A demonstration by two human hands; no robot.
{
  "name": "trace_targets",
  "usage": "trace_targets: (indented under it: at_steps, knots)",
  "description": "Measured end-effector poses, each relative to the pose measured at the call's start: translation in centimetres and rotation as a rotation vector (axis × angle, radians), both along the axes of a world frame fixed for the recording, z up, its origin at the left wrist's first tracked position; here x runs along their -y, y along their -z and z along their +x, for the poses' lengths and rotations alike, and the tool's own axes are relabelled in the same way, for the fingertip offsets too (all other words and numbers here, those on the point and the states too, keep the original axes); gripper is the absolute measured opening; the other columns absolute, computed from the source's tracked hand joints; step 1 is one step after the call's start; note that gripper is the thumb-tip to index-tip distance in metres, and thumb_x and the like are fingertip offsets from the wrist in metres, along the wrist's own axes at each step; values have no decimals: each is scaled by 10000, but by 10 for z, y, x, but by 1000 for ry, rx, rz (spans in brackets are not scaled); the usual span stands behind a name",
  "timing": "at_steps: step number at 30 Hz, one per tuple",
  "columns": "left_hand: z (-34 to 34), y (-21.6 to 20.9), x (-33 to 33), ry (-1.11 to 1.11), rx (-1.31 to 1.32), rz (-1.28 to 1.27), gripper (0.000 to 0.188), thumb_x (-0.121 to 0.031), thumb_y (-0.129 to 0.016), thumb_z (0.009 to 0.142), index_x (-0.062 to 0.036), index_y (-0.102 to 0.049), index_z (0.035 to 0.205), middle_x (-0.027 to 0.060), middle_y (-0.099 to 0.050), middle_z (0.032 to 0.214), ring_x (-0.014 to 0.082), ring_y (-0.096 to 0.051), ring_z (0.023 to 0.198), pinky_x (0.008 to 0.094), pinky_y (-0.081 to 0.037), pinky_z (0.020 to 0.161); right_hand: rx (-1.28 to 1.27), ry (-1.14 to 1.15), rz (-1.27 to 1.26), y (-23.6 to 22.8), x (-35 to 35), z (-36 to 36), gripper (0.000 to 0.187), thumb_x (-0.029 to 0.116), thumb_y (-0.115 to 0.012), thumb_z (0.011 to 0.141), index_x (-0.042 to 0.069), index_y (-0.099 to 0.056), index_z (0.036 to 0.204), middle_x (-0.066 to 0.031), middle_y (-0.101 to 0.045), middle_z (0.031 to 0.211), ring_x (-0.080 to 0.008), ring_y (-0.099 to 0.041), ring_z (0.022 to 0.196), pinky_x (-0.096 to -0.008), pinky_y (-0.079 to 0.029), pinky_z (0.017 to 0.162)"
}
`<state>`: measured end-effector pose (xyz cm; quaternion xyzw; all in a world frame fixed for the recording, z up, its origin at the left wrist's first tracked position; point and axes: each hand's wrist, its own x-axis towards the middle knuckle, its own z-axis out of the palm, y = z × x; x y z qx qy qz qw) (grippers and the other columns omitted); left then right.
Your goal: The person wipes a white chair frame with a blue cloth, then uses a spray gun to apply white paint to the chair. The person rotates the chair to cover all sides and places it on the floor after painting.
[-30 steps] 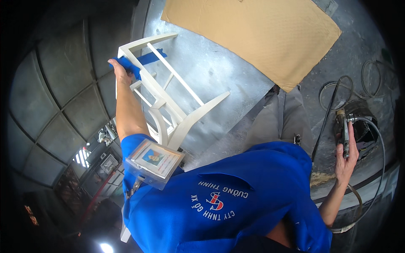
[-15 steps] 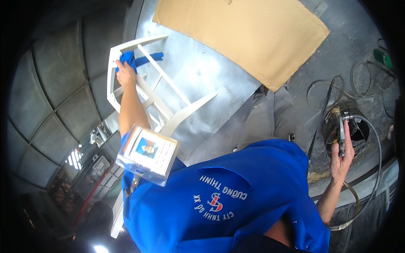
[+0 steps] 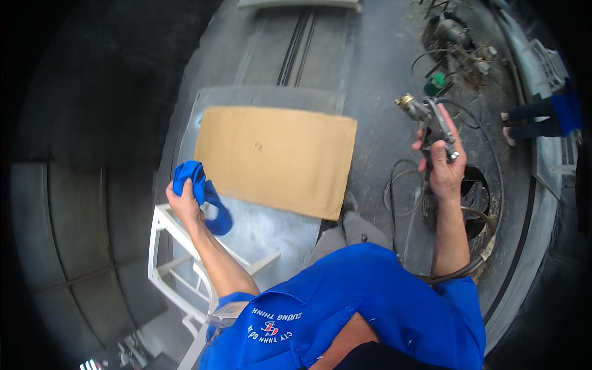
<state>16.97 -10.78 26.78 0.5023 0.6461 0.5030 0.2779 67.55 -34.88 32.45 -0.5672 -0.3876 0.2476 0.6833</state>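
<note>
Left of centre in the frame, the left hand [image 3: 185, 203] is closed around a bunched blue cloth [image 3: 190, 176]. The bunched part sits at the fingers and thumb, above the palm, while a loose tail drops on the right side of the wrist and curls at its lower end. In this view the cloth overlaps the left edge of the cardboard [image 3: 277, 166].

Right of centre, the right hand [image 3: 445, 174] grasps a spray gun [image 3: 431, 117]. The gun rises above the palm, its brass nozzle toward the upper left; the thumb lies across the near side and one finger stretches up along the right side. A hose [image 3: 501, 185] loops down the right of that forearm.

The white chair [image 3: 153, 246] is at the lower left, below the left hand and partly behind the forearm; whether the hand touches it cannot be told. A dark bucket [image 3: 478, 197] shows just right of the right wrist. Another person's legs [image 3: 536, 114] appear at the right edge.
</note>
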Motion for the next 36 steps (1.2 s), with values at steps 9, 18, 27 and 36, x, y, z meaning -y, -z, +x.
trace_targets:
  at_steps: [9,18,27,36]
  knots:
    - [62,39,68,258,595,-218,539,69,-646,902,-38,-478,1402,164,-626,1296,274,-650,1129,407,-560,965,25,52,128,-37,42,-13,741,498,-613,1007,58,-406,1566,-69,-677,1009,-83,-667,813,-171,-513,502]
    - [245,44,167,658,469,-155,500,56,-614,921,-7,-507,1406,167,-662,1251,279,-678,1078,424,-581,933,483,191,-55,43,103,12,625,344,-681,988,90,-480,1522,-208,-663,1340,-336,-701,1081,-437,-551,936]
    - [530,-97,232,1116,383,290,470,-53,-668,970,-18,-491,1404,173,-648,1264,277,-683,1066,389,-579,916,156,-230,-672,189,244,45,653,516,-534,1023,233,-388,1593,-220,-614,1190,-394,-630,1103,-472,-509,966]
    - [759,17,373,1596,441,-113,423,-13,-667,984,-11,-470,1358,124,-666,1188,206,-675,1019,355,-573,902,-57,-18,-759,196,336,54,651,488,-574,1016,262,-373,1593,-166,-600,1155,-380,-645,1044,-471,-524,907]
